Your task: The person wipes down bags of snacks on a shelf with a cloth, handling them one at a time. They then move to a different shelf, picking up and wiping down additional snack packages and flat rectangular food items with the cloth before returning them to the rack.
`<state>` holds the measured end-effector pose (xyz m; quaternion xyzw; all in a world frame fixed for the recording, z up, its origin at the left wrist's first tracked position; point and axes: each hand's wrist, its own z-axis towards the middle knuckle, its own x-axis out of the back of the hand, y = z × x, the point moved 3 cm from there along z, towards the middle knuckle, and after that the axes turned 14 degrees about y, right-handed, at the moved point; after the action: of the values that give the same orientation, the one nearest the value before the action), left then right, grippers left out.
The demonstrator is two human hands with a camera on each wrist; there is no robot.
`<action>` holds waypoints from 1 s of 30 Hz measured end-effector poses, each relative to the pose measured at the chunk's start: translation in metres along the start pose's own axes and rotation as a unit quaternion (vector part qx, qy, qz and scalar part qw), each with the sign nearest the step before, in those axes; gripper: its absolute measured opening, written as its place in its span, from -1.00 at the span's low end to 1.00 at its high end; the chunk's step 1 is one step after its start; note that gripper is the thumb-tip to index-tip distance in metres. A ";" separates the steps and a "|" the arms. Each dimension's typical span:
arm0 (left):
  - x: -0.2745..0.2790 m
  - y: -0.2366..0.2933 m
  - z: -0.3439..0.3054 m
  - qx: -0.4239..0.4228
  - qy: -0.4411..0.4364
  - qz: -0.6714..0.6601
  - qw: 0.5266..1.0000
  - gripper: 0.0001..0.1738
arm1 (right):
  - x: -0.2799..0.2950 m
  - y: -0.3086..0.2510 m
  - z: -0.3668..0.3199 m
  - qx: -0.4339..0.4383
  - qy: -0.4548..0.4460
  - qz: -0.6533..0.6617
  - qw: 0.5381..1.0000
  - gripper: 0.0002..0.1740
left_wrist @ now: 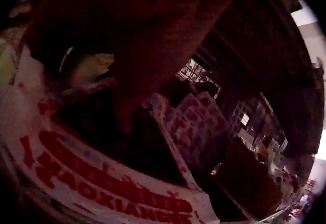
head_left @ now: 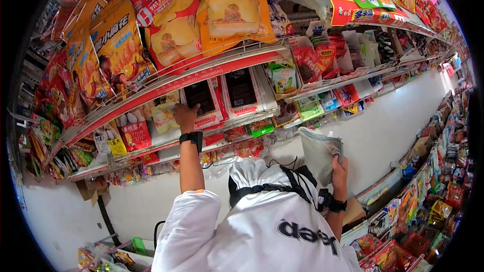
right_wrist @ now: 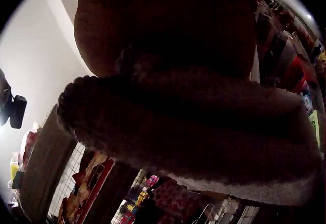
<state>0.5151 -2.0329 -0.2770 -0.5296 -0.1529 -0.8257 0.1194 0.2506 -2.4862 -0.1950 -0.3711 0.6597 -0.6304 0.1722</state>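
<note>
My left hand (head_left: 186, 117) reaches into the shelf and grips the edge of a white and red snack packet (head_left: 216, 102) with a dark window. In the left wrist view, the thumb lies over the dark part of this packet (left_wrist: 117, 183), above large red lettering. A similar packet (head_left: 241, 90) stands right beside it. On its other side is a pale yellow packet (head_left: 165, 116). My right hand (head_left: 341, 174) holds a folded grey cloth (head_left: 318, 152) away from the shelf. Close up in the right wrist view, the cloth (right_wrist: 178, 127) looks thick, with a stitched edge.
Above the left hand, large orange chip bags (head_left: 234, 12) stand in a wire rack over a red-edged shelf (head_left: 151, 88). Small bags in boxes (head_left: 307, 63) line the shelf to the right. More packaged goods (head_left: 438, 211) fill a lower display across the aisle. A white wall (head_left: 393, 121) lies beyond.
</note>
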 end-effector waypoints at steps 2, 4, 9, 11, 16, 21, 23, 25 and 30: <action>-0.002 0.002 -0.004 -0.034 0.045 0.033 0.998 -0.13 | 0.000 0.002 0.000 0.015 -0.003 0.009 1.000 -0.68; -0.003 0.005 -0.006 -0.051 0.065 0.057 0.995 -0.12 | 0.000 0.001 -0.002 0.019 -0.001 0.012 1.000 -0.68; -0.002 0.011 -0.005 -0.011 0.030 0.037 0.999 -0.08 | -0.002 -0.014 -0.004 0.026 -0.022 -0.021 0.999 -0.70; 0.010 0.025 -0.005 -0.029 -0.049 0.065 0.996 -0.03 | -0.001 -0.009 -0.003 0.025 -0.017 -0.016 0.999 -0.70; -0.007 0.027 -0.007 -0.040 -0.056 0.077 0.995 0.07 | 0.001 -0.006 -0.004 0.037 -0.009 -0.006 0.999 -0.70; -0.001 0.041 -0.016 -0.004 -0.049 0.053 0.997 0.06 | 0.006 0.002 -0.006 -0.005 -0.004 -0.035 0.999 -0.69; 0.000 0.054 -0.025 0.029 -0.032 0.069 0.997 0.05 | 0.011 0.013 -0.007 -0.007 0.009 -0.038 0.999 -0.67; 0.005 0.066 -0.032 0.050 -0.027 0.069 0.996 0.03 | 0.014 0.022 -0.006 -0.011 0.012 -0.036 0.999 -0.65; 0.028 0.084 -0.040 0.072 -0.020 0.021 0.997 -0.03 | 0.018 0.018 -0.007 -0.013 0.005 -0.048 0.999 -0.65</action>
<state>0.5003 -2.1272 -0.2565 -0.5393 -0.2030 -0.7990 0.1718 0.2287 -2.4950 -0.2068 -0.4014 0.6499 -0.6313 0.1342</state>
